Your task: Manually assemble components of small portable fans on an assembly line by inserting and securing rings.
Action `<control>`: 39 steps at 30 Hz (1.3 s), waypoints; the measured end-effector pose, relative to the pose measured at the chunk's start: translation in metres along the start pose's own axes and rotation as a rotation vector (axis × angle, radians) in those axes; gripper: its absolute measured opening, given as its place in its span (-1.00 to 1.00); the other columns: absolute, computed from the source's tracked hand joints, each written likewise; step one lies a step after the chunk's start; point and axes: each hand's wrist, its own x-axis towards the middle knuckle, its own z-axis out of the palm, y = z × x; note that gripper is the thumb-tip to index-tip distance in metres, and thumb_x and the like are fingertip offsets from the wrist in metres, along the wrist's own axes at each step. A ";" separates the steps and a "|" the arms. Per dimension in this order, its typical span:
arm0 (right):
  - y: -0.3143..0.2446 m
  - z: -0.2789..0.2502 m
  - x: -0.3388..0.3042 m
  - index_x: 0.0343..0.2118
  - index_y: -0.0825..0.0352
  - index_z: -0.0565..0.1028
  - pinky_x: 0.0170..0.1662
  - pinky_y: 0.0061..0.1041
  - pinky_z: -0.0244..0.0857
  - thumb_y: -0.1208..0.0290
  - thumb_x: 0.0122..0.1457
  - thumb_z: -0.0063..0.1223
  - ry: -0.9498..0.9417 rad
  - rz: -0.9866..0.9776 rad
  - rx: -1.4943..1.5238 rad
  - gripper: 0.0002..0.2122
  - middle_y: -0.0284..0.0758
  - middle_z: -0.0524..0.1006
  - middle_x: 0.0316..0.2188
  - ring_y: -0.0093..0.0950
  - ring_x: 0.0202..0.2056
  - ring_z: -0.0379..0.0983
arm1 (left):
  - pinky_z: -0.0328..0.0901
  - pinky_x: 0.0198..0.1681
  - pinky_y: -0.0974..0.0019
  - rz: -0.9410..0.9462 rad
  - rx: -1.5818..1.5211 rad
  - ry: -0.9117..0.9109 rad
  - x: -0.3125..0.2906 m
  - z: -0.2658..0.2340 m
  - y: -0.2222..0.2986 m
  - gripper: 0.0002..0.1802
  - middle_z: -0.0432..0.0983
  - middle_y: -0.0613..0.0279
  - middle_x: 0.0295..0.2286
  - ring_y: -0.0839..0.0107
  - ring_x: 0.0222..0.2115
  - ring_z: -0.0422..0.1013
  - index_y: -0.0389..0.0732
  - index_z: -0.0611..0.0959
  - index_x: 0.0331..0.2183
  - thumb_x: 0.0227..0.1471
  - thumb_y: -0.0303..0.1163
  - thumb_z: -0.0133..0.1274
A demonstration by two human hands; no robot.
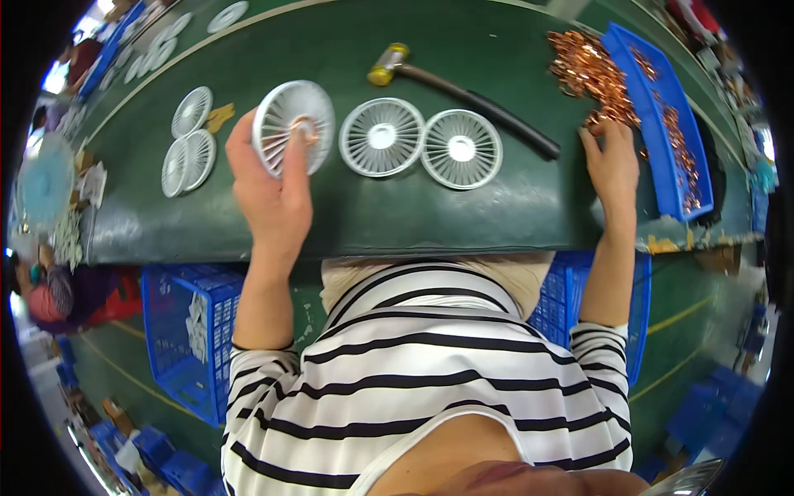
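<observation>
My left hand [277,186] grips a white spoked plastic wheel [269,124], held up off the green table and tilted. The thumb presses at its hub, where a copper-coloured piece shows. At the right my right hand [614,157] reaches to the near edge of a heap of small copper-coloured metal parts [591,70]; its fingers are bent together at the heap, and what lies between them is too small to make out. Two more spoked wheels [382,137] lie flat side by side in the middle, touching or almost touching.
Behind the wheels lies a mallet [438,83] with a yellow-faced head and black grip. A blue tray [662,132] with copper parts stands beside the heap. Several wheels [192,113] lie at the left. Blue crates [190,331] stand below the table's front edge [447,252].
</observation>
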 end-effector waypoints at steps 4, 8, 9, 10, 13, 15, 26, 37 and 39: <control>-0.059 -0.022 -0.020 -0.14 0.34 0.46 -0.25 -0.44 0.35 0.34 0.11 0.14 0.020 -0.006 0.288 -0.71 -0.23 0.48 -0.24 -0.38 -0.30 0.46 | 0.30 -0.10 0.44 -0.155 -0.461 -0.103 -0.013 0.010 0.027 -0.55 0.39 0.16 -0.19 0.51 -0.21 0.38 -0.35 0.26 0.01 0.12 -0.51 0.01; -0.129 -0.019 -0.051 0.09 0.29 0.31 -0.20 -0.64 0.32 0.43 0.20 0.02 -0.464 -0.013 1.320 -0.62 -0.34 0.45 -0.16 -0.63 -0.25 0.37 | 0.32 -0.13 0.46 -0.247 -0.706 -0.208 -0.032 0.034 0.046 -0.52 0.40 0.15 -0.17 0.53 -0.21 0.39 -0.34 0.23 0.03 0.14 -0.44 0.02; -0.146 -0.016 -0.058 0.10 0.37 0.25 -0.15 -0.62 0.32 0.43 0.23 -0.03 -0.565 -0.005 1.528 -0.61 -0.30 0.43 -0.13 -0.62 -0.17 0.36 | 0.32 -0.14 0.47 -0.248 -0.718 -0.228 -0.035 0.039 0.046 -0.52 0.40 0.16 -0.17 0.54 -0.21 0.39 -0.33 0.23 0.03 0.15 -0.43 0.01; -0.162 -0.012 -0.062 0.02 0.46 0.27 -0.16 -0.60 0.34 0.40 0.23 0.01 -0.497 -0.020 1.653 -0.63 -0.27 0.45 -0.17 -0.62 -0.18 0.39 | 0.32 -0.14 0.47 -0.248 -0.732 -0.254 -0.037 0.043 0.045 -0.52 0.40 0.16 -0.17 0.54 -0.21 0.38 -0.33 0.22 0.03 0.15 -0.42 0.01; -0.171 -0.009 -0.062 -0.09 0.48 0.32 -0.21 -0.61 0.38 0.38 0.18 0.10 -0.492 0.094 1.613 -0.66 -0.28 0.49 -0.26 -0.61 -0.24 0.44 | 0.33 -0.15 0.48 -0.272 -0.747 -0.293 -0.039 0.047 0.047 -0.51 0.40 0.16 -0.17 0.55 -0.21 0.38 -0.32 0.21 0.04 0.16 -0.40 0.00; -0.171 -0.012 -0.061 -0.19 0.46 0.35 -0.27 -0.64 0.39 0.36 0.13 0.18 -0.529 0.167 1.640 -0.68 -0.31 0.52 -0.34 -0.63 -0.34 0.47 | 0.33 -0.13 0.46 -0.246 -0.720 -0.308 -0.042 0.047 0.044 -0.51 0.40 0.14 -0.15 0.52 -0.19 0.39 -0.32 0.20 0.05 0.16 -0.41 -0.01; -0.164 -0.005 -0.068 -0.19 0.43 0.38 -0.26 -0.64 0.40 0.41 0.09 0.22 -0.466 0.137 1.713 -0.69 -0.32 0.54 -0.36 -0.61 -0.33 0.49 | 0.33 -0.12 0.45 -0.169 -0.646 -0.334 -0.047 0.045 0.040 -0.51 0.40 0.14 -0.16 0.51 -0.17 0.39 -0.33 0.25 0.03 0.13 -0.41 0.04; -0.124 -0.003 -0.047 -0.16 0.38 0.50 -0.24 -0.59 0.37 0.51 0.05 0.20 0.021 -0.110 0.872 -0.73 -0.30 0.55 -0.34 -0.56 -0.35 0.49 | 0.29 -0.05 0.38 0.078 -0.103 -0.002 -0.033 0.009 0.012 -0.56 0.46 0.08 -0.16 0.41 -0.18 0.43 -0.38 0.38 -0.01 0.04 -0.64 0.07; -0.116 -0.002 -0.041 -0.17 0.35 0.52 -0.15 -0.51 0.36 0.45 0.09 0.15 0.091 -0.173 0.518 -0.76 -0.26 0.55 -0.27 -0.44 -0.27 0.51 | 0.28 -0.04 0.38 0.141 0.012 0.050 -0.031 -0.005 -0.006 -0.59 0.48 0.07 -0.17 0.40 -0.16 0.43 -0.37 0.42 -0.02 0.05 -0.65 0.06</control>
